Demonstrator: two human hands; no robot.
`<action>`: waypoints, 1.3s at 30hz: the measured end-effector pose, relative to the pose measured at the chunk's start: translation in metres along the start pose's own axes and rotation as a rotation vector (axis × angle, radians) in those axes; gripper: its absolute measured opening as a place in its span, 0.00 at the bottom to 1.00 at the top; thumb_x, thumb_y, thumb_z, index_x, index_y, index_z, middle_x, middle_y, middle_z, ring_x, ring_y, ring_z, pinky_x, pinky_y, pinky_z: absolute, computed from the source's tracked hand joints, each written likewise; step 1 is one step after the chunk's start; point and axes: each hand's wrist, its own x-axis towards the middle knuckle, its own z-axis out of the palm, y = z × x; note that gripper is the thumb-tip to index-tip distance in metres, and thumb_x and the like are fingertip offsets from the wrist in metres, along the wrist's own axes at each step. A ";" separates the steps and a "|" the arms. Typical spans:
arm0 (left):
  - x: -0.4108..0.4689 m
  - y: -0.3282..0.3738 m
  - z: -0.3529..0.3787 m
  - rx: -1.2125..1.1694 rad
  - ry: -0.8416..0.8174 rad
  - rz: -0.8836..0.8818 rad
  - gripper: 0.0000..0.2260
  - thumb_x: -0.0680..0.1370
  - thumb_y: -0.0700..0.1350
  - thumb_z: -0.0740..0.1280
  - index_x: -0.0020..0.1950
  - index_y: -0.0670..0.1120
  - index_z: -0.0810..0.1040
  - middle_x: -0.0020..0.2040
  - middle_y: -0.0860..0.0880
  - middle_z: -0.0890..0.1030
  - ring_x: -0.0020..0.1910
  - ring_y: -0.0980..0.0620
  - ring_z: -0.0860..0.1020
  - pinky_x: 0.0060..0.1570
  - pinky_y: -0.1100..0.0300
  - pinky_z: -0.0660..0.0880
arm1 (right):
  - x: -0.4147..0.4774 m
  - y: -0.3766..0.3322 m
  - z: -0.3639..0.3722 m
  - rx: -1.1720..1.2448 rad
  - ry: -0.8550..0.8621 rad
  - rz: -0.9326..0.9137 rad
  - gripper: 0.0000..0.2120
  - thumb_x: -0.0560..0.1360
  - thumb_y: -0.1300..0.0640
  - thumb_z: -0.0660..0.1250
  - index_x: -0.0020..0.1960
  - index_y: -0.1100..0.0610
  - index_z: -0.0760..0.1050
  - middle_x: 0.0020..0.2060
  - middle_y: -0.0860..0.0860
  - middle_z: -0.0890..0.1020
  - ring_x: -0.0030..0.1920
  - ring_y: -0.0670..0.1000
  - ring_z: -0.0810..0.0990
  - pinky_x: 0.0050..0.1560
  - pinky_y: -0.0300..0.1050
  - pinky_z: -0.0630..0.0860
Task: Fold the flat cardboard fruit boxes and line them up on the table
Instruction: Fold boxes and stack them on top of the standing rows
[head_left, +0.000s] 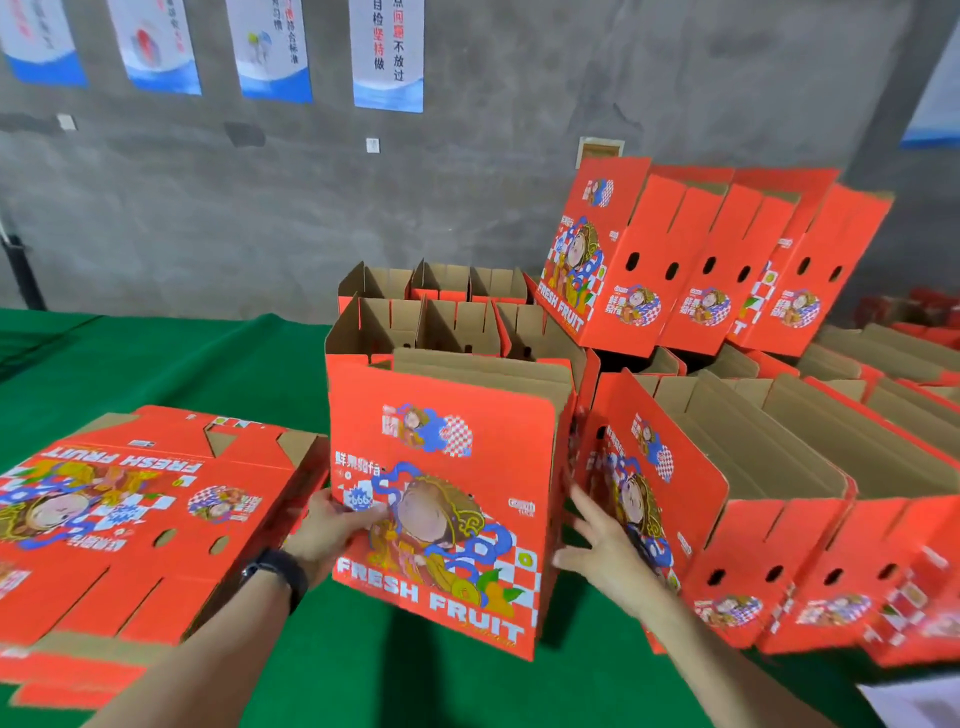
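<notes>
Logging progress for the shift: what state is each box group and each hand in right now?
centre box, erected, upright, top open
flat boxes, unfolded, stacked on the left
lined-up boxes, erected, tops open
tilted boxes, erected, leaning atop others
left hand, grips centre box's left edge
right hand, open, against its right side

We read this as packing workshop or warehouse, not home. Bare grey concrete wall (467, 156). We see row of printed posters (387, 52) with Chinese slogans hung on it. Long surface (156, 364) under green cloth. Dozens of identical red fruit boxes (769, 540) folded, lined in rows, some tilted on top. Stack of flat boxes (130, 519) at left.
</notes>
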 end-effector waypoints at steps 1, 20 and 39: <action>0.002 -0.001 0.004 -0.028 0.015 0.020 0.05 0.75 0.35 0.68 0.42 0.40 0.73 0.31 0.46 0.80 0.26 0.52 0.79 0.27 0.60 0.75 | -0.003 0.003 0.003 0.006 0.035 -0.049 0.44 0.72 0.73 0.69 0.71 0.37 0.54 0.69 0.37 0.61 0.66 0.36 0.67 0.51 0.34 0.77; 0.018 0.039 0.014 0.094 0.084 0.020 0.28 0.69 0.70 0.59 0.41 0.45 0.75 0.30 0.48 0.76 0.33 0.48 0.72 0.42 0.55 0.72 | -0.017 -0.088 0.002 -0.346 0.118 -0.379 0.16 0.68 0.47 0.70 0.47 0.42 0.63 0.27 0.55 0.77 0.28 0.58 0.77 0.30 0.50 0.75; 0.065 0.169 0.128 0.454 -0.158 0.703 0.29 0.79 0.32 0.60 0.77 0.48 0.55 0.68 0.51 0.66 0.59 0.58 0.70 0.65 0.60 0.69 | 0.177 -0.200 -0.020 -0.396 0.758 -0.649 0.18 0.69 0.59 0.73 0.44 0.56 0.62 0.43 0.54 0.69 0.42 0.51 0.64 0.39 0.43 0.55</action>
